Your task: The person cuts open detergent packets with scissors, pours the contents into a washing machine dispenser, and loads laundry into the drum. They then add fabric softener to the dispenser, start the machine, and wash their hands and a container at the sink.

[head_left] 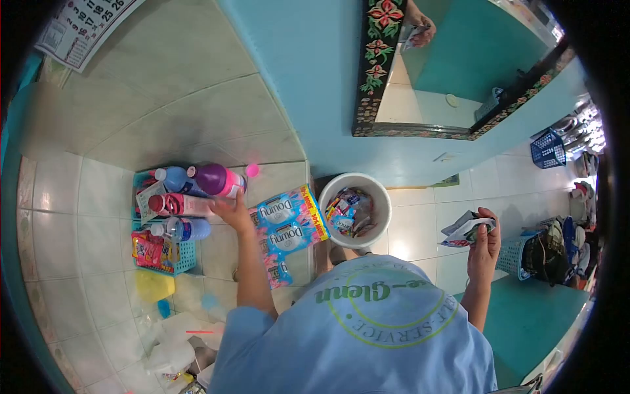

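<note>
The left hand (230,211) is open, fingers spread beside the pink bottle (187,205) and the purple bottle (211,178); whether it touches either, I cannot tell. The right hand (486,238) pinches a crumpled packet (462,231) between thumb and fingers, well out to its own side.

That packet seems best held by its edge, with light pressure, as the film is thin and folds easily. For the left hand, a wrap round a bottle's body would likely be steadier than a fingertip touch, since the plastic looks smooth and rounded and its neighbours stand close.

Just right of the left hand lies a flat, glossy sheet of Downy sachets (287,238). Between the hands, a round white bucket (387,209) with a smooth rim holds crinkled wrappers (351,209). Left of the left hand are a blue bottle (177,178), a clear bottle (190,229) with a blue label, and a teal basket (188,256) with slotted plastic walls, holding shiny red sachets (155,248).
</note>
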`<state>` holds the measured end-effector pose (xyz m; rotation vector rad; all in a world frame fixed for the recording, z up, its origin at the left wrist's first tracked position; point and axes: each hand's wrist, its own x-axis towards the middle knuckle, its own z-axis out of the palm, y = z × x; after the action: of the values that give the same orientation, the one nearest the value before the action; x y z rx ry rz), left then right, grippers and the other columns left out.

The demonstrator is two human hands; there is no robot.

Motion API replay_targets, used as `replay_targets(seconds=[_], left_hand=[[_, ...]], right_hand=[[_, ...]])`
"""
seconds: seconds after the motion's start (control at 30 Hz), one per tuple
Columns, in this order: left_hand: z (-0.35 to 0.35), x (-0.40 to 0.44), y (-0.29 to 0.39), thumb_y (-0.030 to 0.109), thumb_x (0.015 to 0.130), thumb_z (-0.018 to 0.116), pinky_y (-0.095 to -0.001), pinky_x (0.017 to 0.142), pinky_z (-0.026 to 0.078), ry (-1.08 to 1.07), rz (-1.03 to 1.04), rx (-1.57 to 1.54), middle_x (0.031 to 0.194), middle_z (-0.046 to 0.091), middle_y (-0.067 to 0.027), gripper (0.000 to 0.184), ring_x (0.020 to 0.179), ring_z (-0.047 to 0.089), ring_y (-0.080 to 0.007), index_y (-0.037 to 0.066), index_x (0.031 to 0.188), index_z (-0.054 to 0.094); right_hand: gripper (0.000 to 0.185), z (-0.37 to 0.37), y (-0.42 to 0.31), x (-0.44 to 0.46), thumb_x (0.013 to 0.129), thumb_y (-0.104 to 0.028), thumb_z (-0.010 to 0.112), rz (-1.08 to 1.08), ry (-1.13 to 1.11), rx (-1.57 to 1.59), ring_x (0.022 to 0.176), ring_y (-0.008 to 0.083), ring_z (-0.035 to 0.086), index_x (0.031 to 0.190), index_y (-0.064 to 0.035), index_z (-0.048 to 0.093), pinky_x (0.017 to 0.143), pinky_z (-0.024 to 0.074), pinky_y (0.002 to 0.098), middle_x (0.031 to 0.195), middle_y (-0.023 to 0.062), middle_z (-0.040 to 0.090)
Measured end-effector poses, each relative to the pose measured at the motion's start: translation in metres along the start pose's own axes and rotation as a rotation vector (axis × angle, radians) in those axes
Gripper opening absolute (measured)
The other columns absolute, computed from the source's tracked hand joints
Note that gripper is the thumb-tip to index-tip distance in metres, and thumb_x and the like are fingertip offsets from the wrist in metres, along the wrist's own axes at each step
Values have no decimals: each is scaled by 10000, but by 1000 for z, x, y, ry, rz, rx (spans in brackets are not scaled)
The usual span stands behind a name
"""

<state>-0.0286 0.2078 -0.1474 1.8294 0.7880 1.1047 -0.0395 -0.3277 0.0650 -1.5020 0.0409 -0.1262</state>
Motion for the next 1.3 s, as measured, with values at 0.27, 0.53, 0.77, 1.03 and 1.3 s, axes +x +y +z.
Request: replay_targets(seconds=[0.27, 0.53, 0.77, 1.03, 1.3], left_hand=[[58, -55, 15, 158, 895, 563, -297, 705, 539, -361, -952, -582, 863, 595, -144, 217, 775, 609, -209, -44, 966, 522], [98, -20, -91, 75, 863, 554, -341, 824, 536, -453, -1115, -789, 977, 587, -183, 195, 914, 592, -268, -67, 996, 552], [92, -14, -92, 103, 853, 600, -292, 842, 509, -599, -865, -732, 985, 605, -123, 315, 922, 593, -209, -48, 1117, 516], [86, -37, -61, 120, 861, 594, -316, 897, 496, -508, -863, -524, 1074, 570, -170, 376, 1015, 563, -251, -76, 1160, 478], [79, -125, 36, 101, 858, 564, -309, 819, 505, -674, -773, -411, 961, 593, -106, 260, 890, 574, -182, -23, 1082, 527]], right_hand=[[332, -10, -12, -18, 947, -196, 498, -11, 38, 128, 952, 93, 542, 1222, -15, 461, 838, 435, 232, 1073, 57, 557], [271, -36, -25, -52, 932, -145, 499, 37, 246, -81, 850, 63, 495, 1187, -56, 503, 771, 413, 218, 982, -1, 557], [262, -65, -43, -75, 959, -194, 471, 95, 202, 39, 911, 79, 541, 1186, -65, 499, 812, 444, 253, 989, 8, 575], [279, -120, -24, -55, 973, -200, 435, 6, 141, 157, 877, 73, 557, 1218, -70, 467, 757, 470, 249, 987, 12, 581], [267, -231, -21, -31, 962, -197, 464, -9, 138, 147, 894, 82, 553, 1190, -62, 494, 780, 465, 255, 976, 9, 589]])
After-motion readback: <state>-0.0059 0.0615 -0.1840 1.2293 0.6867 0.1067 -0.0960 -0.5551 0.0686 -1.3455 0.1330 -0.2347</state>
